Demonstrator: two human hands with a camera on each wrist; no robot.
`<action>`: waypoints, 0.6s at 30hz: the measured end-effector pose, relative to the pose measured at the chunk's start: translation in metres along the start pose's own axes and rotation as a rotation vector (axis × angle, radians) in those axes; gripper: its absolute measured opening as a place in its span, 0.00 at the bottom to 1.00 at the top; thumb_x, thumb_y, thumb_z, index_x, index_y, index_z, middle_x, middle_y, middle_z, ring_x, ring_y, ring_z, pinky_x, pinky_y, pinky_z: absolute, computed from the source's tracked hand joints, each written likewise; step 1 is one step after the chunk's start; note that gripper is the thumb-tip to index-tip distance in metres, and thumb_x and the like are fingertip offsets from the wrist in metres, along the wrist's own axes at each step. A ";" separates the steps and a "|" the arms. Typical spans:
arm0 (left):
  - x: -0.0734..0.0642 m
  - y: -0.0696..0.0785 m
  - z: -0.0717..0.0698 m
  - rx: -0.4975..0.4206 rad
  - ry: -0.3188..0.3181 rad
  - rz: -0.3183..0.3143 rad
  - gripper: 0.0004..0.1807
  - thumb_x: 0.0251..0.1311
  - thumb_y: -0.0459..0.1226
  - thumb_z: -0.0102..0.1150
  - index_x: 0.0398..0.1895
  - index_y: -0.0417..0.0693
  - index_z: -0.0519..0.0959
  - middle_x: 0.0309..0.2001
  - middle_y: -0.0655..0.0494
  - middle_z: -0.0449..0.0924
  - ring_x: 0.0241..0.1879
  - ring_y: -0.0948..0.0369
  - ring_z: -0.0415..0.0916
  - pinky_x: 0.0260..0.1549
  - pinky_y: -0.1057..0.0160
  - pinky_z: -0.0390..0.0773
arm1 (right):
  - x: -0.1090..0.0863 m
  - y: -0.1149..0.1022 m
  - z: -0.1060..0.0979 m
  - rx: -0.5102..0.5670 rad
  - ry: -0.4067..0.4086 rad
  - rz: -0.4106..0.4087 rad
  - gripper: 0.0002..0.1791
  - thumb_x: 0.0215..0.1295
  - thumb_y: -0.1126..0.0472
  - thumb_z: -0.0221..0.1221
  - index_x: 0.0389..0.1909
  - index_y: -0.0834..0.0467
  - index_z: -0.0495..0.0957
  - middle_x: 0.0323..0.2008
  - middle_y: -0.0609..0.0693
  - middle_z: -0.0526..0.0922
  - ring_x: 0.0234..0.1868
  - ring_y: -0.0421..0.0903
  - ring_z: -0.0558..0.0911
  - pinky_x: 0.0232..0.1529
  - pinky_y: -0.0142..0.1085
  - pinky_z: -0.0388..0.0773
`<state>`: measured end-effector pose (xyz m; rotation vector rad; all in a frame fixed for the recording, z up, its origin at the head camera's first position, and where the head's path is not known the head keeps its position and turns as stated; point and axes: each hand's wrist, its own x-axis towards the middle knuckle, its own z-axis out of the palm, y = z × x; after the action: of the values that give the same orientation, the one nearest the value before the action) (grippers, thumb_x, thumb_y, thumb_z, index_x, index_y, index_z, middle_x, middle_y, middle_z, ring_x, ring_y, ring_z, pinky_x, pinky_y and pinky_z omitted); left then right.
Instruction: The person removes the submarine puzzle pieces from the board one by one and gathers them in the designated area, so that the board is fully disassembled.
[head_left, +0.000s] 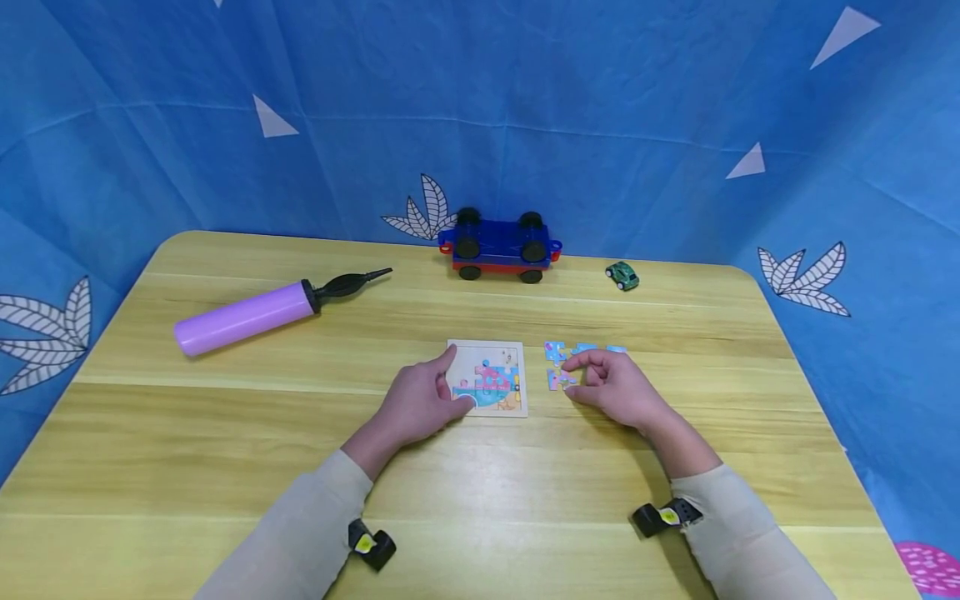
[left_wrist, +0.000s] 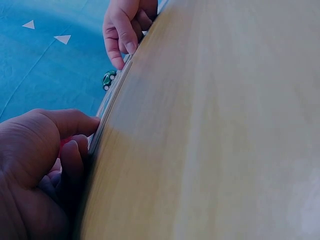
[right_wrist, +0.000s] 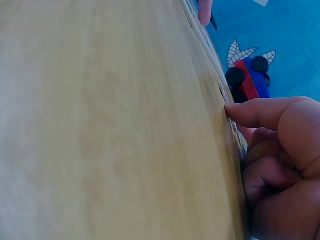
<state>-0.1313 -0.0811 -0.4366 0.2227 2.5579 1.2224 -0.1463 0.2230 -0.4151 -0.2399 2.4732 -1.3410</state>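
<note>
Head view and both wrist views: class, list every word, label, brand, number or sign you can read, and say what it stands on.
No readable text in any view.
Left wrist camera, yellow patch: too small to read.
Right wrist camera, yellow patch: likewise.
Puzzle tray, tiny marks: too small to tell.

Blue patterned cloth (head_left: 600, 92) hangs behind a wooden table (head_left: 187, 467)

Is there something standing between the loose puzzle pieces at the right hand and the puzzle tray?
Nothing visible: only a bare strip of table separates the loose puzzle pieces by the right hand from the puzzle tray.
</note>
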 end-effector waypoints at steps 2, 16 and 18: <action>0.000 0.000 0.000 -0.001 0.000 -0.002 0.49 0.56 0.45 0.73 0.77 0.41 0.58 0.21 0.57 0.73 0.19 0.59 0.68 0.22 0.60 0.66 | -0.003 -0.009 0.000 0.003 -0.005 0.002 0.15 0.60 0.74 0.66 0.48 0.71 0.79 0.17 0.48 0.61 0.18 0.39 0.60 0.34 0.36 0.68; 0.000 0.002 0.000 0.005 0.002 -0.004 0.48 0.56 0.45 0.73 0.77 0.41 0.58 0.21 0.57 0.73 0.19 0.59 0.69 0.22 0.61 0.66 | -0.007 -0.019 -0.002 0.036 -0.014 0.002 0.15 0.60 0.74 0.66 0.49 0.71 0.79 0.17 0.48 0.60 0.19 0.39 0.60 0.38 0.36 0.69; 0.000 0.001 0.000 0.005 0.002 -0.004 0.48 0.56 0.45 0.73 0.77 0.41 0.58 0.21 0.57 0.73 0.19 0.59 0.69 0.22 0.61 0.66 | -0.007 -0.018 -0.002 0.037 -0.014 0.005 0.15 0.60 0.74 0.66 0.49 0.71 0.79 0.17 0.48 0.61 0.19 0.39 0.60 0.37 0.36 0.69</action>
<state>-0.1313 -0.0803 -0.4355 0.2168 2.5620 1.2160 -0.1408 0.2162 -0.3975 -0.2338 2.4334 -1.3766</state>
